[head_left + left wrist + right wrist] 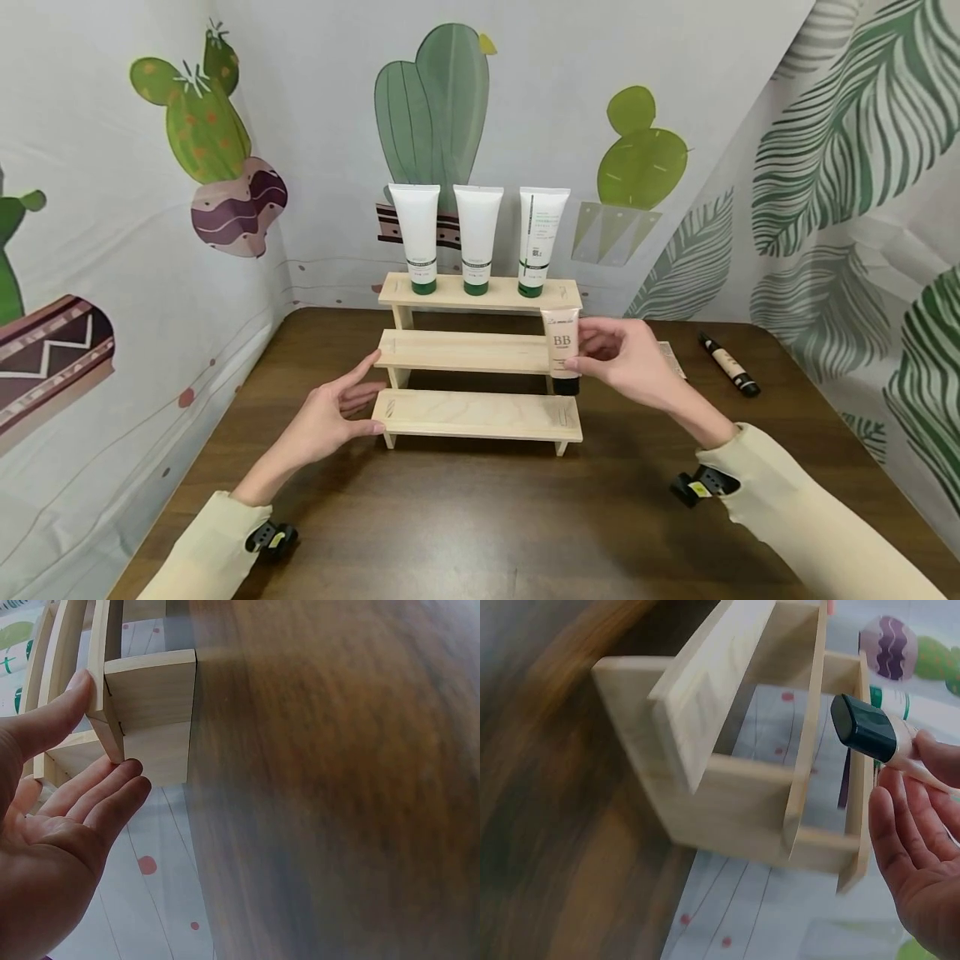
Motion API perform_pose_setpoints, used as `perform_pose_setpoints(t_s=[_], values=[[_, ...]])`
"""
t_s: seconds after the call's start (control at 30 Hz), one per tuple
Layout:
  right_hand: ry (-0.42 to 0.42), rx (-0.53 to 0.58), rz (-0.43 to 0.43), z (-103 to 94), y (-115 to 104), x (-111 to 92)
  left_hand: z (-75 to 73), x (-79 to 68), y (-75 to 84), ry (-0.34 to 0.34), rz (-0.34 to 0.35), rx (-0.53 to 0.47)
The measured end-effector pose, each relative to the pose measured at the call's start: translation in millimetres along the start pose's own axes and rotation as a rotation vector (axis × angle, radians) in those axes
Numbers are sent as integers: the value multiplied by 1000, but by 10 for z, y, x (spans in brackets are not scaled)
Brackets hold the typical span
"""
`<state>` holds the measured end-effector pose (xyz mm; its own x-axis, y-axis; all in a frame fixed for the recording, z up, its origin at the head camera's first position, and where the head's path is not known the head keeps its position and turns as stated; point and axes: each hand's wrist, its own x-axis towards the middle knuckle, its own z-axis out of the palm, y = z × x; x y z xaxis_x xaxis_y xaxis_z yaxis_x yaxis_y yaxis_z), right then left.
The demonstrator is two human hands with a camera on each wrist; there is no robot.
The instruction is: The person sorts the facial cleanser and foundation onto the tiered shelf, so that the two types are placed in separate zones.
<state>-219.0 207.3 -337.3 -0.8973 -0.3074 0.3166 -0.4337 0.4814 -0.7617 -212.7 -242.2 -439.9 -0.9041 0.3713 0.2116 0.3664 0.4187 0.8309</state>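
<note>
My right hand (626, 362) pinches a small pale pink BB cream tube (562, 342) between thumb and fingers. The tube is upright, its black cap (864, 727) downward, and overlaps the right end of the middle tier in the head view. At the left end of a three-tier wooden display rack (472, 410), my left hand (322, 421) touches the wood with fingers extended. Its thumb (64, 712) rests on the lowest tier and its index finger reaches the middle tier's end. Three white tubes with green caps (477, 237) stand in a row on the top tier.
The rack stands on a dark brown wooden table (450, 517). A dark-capped tube with a beige label (729, 364) lies to the right, near a small printed card (672, 358) partly hidden by my right hand. A cactus-print cloth (322, 125) hangs behind the table.
</note>
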Motion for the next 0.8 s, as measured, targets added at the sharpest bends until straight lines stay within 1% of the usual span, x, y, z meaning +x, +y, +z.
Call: perform_pose_setpoints(t_s=[0.27,0.47,0.6,0.8], values=[[-2,26,-86,325,-201,246,4,-5,12,0,-3,-5],[10,74,-89,581,-294,417,6,-15,20,-4,-10,2],[6,83,-103,742,-326,544,8,-18,3,0,-13,4],[24,103,-129,936,-357,706,-2,-1,-2,-1,-5,3]])
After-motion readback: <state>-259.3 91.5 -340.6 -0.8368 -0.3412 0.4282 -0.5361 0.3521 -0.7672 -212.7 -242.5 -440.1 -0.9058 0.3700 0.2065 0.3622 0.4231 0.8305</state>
